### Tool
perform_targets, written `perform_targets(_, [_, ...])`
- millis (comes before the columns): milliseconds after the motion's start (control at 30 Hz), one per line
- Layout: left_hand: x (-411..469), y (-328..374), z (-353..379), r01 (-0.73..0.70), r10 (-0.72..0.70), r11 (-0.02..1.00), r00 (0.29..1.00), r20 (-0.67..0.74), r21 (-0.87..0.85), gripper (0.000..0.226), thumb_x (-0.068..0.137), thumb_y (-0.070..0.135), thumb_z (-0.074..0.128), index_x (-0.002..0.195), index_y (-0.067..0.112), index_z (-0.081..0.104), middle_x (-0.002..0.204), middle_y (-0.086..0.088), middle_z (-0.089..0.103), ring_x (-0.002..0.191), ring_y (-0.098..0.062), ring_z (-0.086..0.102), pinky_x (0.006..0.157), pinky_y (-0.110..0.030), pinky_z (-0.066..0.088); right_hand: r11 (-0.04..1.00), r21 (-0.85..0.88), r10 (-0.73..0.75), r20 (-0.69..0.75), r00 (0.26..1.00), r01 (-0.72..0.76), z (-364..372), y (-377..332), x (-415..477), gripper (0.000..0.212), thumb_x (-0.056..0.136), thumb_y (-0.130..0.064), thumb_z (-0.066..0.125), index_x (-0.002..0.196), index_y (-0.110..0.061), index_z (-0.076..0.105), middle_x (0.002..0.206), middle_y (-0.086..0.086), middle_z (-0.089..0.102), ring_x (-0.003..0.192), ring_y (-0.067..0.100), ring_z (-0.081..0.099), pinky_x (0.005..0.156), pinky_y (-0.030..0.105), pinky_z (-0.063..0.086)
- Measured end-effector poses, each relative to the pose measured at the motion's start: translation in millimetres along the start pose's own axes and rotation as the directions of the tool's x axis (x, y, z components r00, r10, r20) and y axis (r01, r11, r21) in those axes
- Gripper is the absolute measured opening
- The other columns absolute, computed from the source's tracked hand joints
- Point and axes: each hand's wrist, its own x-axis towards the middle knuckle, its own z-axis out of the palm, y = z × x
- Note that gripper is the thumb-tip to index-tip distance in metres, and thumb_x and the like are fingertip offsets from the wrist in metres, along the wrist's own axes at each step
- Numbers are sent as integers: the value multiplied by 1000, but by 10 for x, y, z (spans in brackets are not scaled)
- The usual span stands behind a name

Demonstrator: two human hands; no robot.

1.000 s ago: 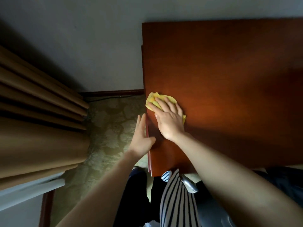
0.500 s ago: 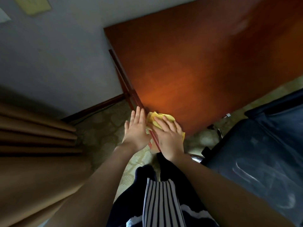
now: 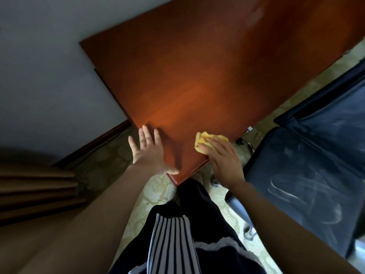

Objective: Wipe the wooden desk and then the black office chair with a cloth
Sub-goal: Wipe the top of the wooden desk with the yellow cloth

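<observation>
The wooden desk (image 3: 197, 76) has a bare reddish-brown top, with its near corner pointing between the two hands. A bunched yellow cloth (image 3: 203, 137) lies on it at the near right edge, under the fingertips of the right hand (image 3: 223, 157), which presses it down. The left hand (image 3: 150, 153) lies flat with fingers spread at the desk's left edge. A pale patterned carpet (image 3: 102, 163) shows below both hands, and the black office chair (image 3: 316, 165) stands on it just right of the right hand.
</observation>
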Motion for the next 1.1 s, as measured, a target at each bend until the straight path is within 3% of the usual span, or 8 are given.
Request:
perform_targets(133, [141, 52, -62, 28, -29, 999, 999, 42, 23, 149, 53, 78, 68, 143, 4, -26, 147, -30, -29, 139, -41, -24, 108, -60, -11, 988, -1, 152, 44, 987, -152, -179, 559, 313, 36, 94, -7, 51, 126, -18, 60, 136, 6, 53, 131, 29, 43, 108, 48, 32])
perform_targets(233, [214, 136, -69, 44, -46, 998, 998, 39, 49, 152, 52, 79, 68, 142, -2, -25, 146, -36, -25, 139, -46, -19, 111, -59, -8, 950, -66, 310, 61, 949, -306, -291, 951, 541, 39, 99, -12, 41, 135, -21, 51, 144, 6, 44, 136, 28, 33, 113, 46, 22])
perform_targets(433, [255, 175, -40, 57, -58, 995, 998, 15, 86, 154, 50, 83, 64, 141, -4, -24, 147, -38, -20, 140, -47, -14, 111, -58, -6, 870, -97, 493, 119, 862, -484, -531, 1454, 1029, 44, 102, -16, 33, 144, -27, 37, 154, 4, 27, 142, 26, 19, 116, 41, 12])
perform_targets(667, [235, 182, -35, 78, -80, 994, 997, 21, 80, 154, 48, 84, 64, 142, -1, -25, 149, -34, -21, 141, -44, -16, 110, -60, -6, 737, -28, 676, 62, 735, -675, -427, 1123, 1169, 54, 96, -8, 39, 143, -34, 35, 156, -2, 22, 145, 22, 9, 117, 45, 7])
perform_targets(833, [237, 217, -82, 88, -91, 989, 996, 18, 117, 156, 46, 84, 63, 142, -4, -22, 148, -37, -17, 141, -47, -11, 110, -60, -6, 887, -129, 458, 131, 879, -443, -203, 562, 914, 61, 90, -7, 47, 140, -41, 37, 153, -9, 28, 142, 21, 16, 114, 47, 15])
perform_targets(967, [217, 233, -123, 99, -104, 985, 994, 30, 139, 156, 47, 84, 64, 142, -5, -21, 148, -38, -15, 140, -48, -9, 110, -60, -6, 983, -15, 181, 135, 974, -181, -45, 87, 661, 50, 86, -11, 51, 128, -38, 56, 141, -7, 49, 135, 24, 37, 108, 47, 30])
perform_targets(1033, [205, 241, -150, 113, -119, 973, 993, 19, 203, 152, 49, 86, 60, 144, -4, -17, 150, -36, -10, 142, -46, -4, 109, -61, -7, 998, 57, -2, 93, 996, -3, -8, -67, 555, 45, 84, -13, 45, 117, -34, 66, 129, -5, 59, 125, 26, 50, 103, 47, 37])
perform_targets(1100, [208, 239, -199, 132, -127, 949, 991, -35, 285, 142, 53, 89, 52, 147, -1, -2, 151, -32, 9, 142, -41, 13, 107, -64, -10, 983, 46, -182, 92, 979, 178, -34, 13, 564, 43, 81, -14, 50, 114, -34, 67, 126, -6, 62, 121, 25, 54, 99, 47, 42])
